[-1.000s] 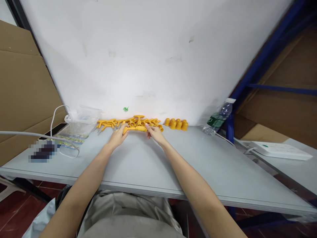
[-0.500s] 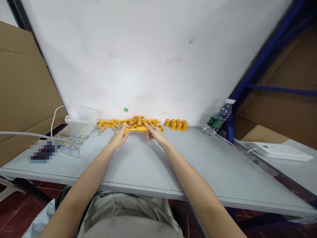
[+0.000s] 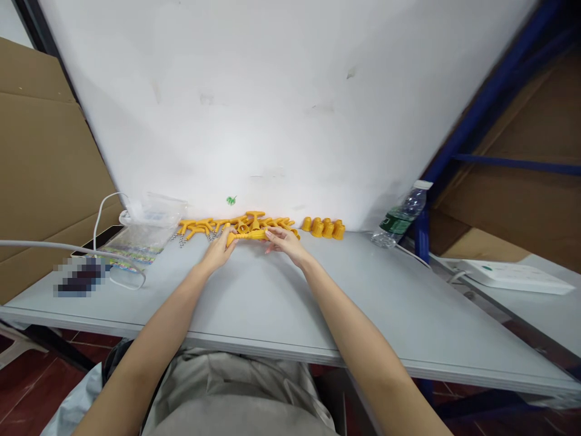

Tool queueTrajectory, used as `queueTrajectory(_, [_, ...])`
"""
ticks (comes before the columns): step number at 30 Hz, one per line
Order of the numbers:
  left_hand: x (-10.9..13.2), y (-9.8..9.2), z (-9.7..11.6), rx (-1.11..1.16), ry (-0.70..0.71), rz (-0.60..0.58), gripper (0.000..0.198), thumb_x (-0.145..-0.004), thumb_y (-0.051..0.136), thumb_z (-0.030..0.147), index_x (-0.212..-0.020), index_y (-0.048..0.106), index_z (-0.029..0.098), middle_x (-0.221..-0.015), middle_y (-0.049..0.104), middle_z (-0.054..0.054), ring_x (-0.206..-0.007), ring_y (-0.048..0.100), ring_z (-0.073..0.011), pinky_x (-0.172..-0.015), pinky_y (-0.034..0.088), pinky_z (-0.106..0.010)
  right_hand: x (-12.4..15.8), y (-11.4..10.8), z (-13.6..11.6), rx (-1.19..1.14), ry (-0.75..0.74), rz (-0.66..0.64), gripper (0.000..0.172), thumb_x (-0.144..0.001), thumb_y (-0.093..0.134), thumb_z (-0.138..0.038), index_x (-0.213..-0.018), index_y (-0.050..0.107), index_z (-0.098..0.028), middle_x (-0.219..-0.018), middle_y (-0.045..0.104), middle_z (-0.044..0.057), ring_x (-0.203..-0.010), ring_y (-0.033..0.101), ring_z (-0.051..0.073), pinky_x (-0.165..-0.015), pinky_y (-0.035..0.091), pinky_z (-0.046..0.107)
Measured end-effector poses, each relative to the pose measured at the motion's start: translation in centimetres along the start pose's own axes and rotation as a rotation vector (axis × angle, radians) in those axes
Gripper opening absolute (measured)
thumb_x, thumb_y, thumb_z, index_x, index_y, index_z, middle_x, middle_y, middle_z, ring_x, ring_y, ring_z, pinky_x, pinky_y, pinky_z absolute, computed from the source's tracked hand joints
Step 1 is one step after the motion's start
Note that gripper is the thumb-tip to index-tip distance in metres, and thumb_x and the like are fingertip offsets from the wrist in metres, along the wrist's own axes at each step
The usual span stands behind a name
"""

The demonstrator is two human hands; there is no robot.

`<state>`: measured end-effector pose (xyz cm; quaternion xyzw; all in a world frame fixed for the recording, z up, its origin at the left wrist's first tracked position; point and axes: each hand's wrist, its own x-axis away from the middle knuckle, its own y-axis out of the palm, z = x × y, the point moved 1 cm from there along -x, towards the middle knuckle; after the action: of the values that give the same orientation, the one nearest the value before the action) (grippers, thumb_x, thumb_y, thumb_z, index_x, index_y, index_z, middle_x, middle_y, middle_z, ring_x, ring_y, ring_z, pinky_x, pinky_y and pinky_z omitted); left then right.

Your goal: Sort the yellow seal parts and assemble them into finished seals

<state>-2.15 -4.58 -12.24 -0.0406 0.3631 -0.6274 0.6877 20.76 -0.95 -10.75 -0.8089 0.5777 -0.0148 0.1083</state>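
Note:
My left hand (image 3: 219, 248) is closed around the handle end of a yellow T-handled corkscrew (image 3: 249, 235), held sideways just above the table. At its other end, my right hand (image 3: 287, 243) pinches the ribbed yellow cap that covers the shaft. The spiral of this piece is hidden. Right behind my hands lies a row of yellow T-handled corkscrews (image 3: 195, 230), with metal spirals showing at the left. One yellow T-handled piece (image 3: 255, 219) stands upright among them. Several loose yellow caps (image 3: 327, 229) stand to the right of my right hand.
A white panel (image 3: 290, 121) rises behind the grey table (image 3: 272, 303). At the left are plastic bags (image 3: 140, 236), a phone (image 3: 109, 235) and a white cable (image 3: 97, 224). A water bottle (image 3: 402, 218) leans at the right, near a power strip (image 3: 512, 275).
My right hand has shifted slightly, its fingers now drawn closer around the capped end. The left hand stays nearly in place on the handle.

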Motion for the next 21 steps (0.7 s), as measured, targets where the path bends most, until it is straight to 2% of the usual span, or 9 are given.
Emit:
queueTrajectory(5, [0.01, 0.04, 0.17, 0.008, -0.028, -0.002, 0.028, -0.084, 0.062, 0.037, -0.109, 0.059, 0.024, -0.077, 0.060, 0.000, -0.067, 0.055, -0.0185, -0.075, 0.043, -0.028, 0.01, 0.16, -0.08, 0.009, 0.005, 0.004, 0.048, -0.085, 0.061, -0.058, -0.113, 0.067, -0.019, -0.094, 0.075, 0.006, -0.062, 0.067, 0.014, -0.075, 0.057, 0.034])
queueTrajectory(10, [-0.01, 0.01, 0.31, 0.009, -0.038, 0.007, 0.024, -0.085, 0.062, 0.034, -0.106, 0.059, 0.024, -0.077, 0.059, 0.000, -0.064, 0.053, -0.0179, -0.074, 0.042, -0.028, 0.29, -0.06, -0.23, -0.051, 0.028, -0.048, 0.048, -0.080, 0.072, -0.046, -0.120, 0.064, -0.019, -0.098, 0.075, 0.008, -0.069, 0.070, 0.016, -0.078, 0.057, 0.034])
queueTrajectory(17, [-0.02, 0.11, 0.33, 0.015, -0.039, 0.019, 0.020, -0.085, 0.060, 0.032, -0.103, 0.058, 0.025, -0.079, 0.059, 0.001, -0.058, 0.046, -0.0148, -0.071, 0.040, -0.027, 0.02, 0.37, -0.15, 0.010, 0.052, 0.010, 0.042, -0.085, 0.065, -0.051, -0.107, 0.067, -0.015, -0.083, 0.074, 0.007, -0.061, 0.068, 0.015, -0.072, 0.057, 0.032])
queueTrajectory(21, [-0.09, 0.14, 0.10, -0.038, -0.039, 0.013, 0.021, -0.087, 0.057, 0.032, -0.107, 0.057, 0.023, -0.073, 0.056, 0.002, -0.056, 0.045, -0.0150, -0.068, 0.039, -0.026, 0.05, 0.35, 0.07, -0.023, 0.033, -0.021, 0.051, -0.083, 0.068, -0.046, -0.126, 0.061, -0.019, -0.095, 0.075, 0.008, -0.065, 0.069, 0.016, -0.075, 0.058, 0.035])
